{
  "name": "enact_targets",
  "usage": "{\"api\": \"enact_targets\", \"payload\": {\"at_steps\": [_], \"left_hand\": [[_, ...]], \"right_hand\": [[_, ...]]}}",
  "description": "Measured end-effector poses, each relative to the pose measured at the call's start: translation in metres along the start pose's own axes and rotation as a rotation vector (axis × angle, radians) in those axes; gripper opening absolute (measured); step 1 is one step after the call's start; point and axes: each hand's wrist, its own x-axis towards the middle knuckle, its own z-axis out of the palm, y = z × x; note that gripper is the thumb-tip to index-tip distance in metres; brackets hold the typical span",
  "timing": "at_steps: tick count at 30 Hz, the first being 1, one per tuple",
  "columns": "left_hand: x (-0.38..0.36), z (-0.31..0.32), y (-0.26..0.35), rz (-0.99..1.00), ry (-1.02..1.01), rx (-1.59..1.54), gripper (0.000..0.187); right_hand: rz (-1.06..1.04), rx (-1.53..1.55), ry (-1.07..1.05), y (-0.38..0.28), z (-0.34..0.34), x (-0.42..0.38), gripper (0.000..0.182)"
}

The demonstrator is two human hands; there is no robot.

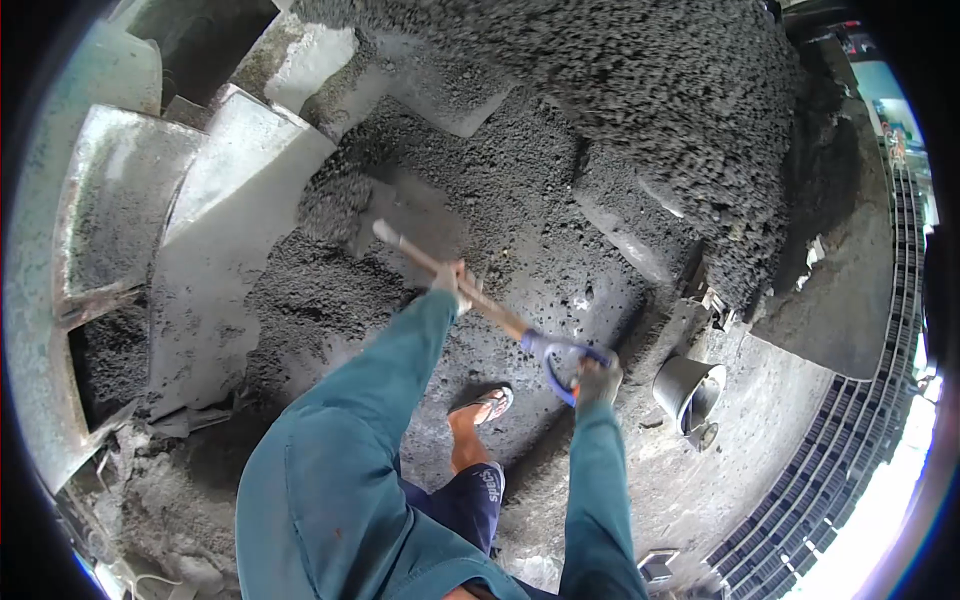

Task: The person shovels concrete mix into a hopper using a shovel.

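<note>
A shovel with a wooden shaft (492,308) lies slantwise across the middle of the view. My left hand (458,286), in a pale glove, is wrapped round the shaft about halfway along. At the other end, my right hand (598,382) grips the blue-purple D-shaped handle (562,362). The grey blade (405,215) points up and left, somewhat blurred, with a clump of dark grainy material (335,208) at its far edge. Loose dark material (515,165) covers the floor around the blade.
A large heap of dark grainy material (670,90) rises at the top right. Metal sheets (225,270) lean at the left. A bucket (690,388) stands at the right, near stacked dark blocks (850,440). My sandalled foot (488,404) is on the floor below the shaft.
</note>
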Motion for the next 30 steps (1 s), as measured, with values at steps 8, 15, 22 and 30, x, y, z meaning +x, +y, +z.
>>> {"api": "enact_targets", "payload": {"at_steps": [8, 15, 22, 30], "left_hand": [[-0.147, -0.219, -0.059, 0.012, 0.343, 0.344, 0.014], [-0.346, -0.099, -0.095, 0.241, -0.381, 0.422, 0.02], [-0.353, -0.079, -0.102, 0.277, -0.478, 0.36, 0.027], [-0.156, -0.195, -0.253, -0.31, 0.118, 0.289, 0.025]], "right_hand": [[0.536, 0.526, 0.175, 0.212, -0.183, -0.199, 0.037], [0.483, 0.18, -0.051, 0.237, -0.198, -0.17, 0.017], [0.494, 0.238, -0.062, 0.225, -0.197, -0.088, 0.009], [0.008, -0.649, 0.546, 0.143, -0.32, -0.208, 0.02]]}}
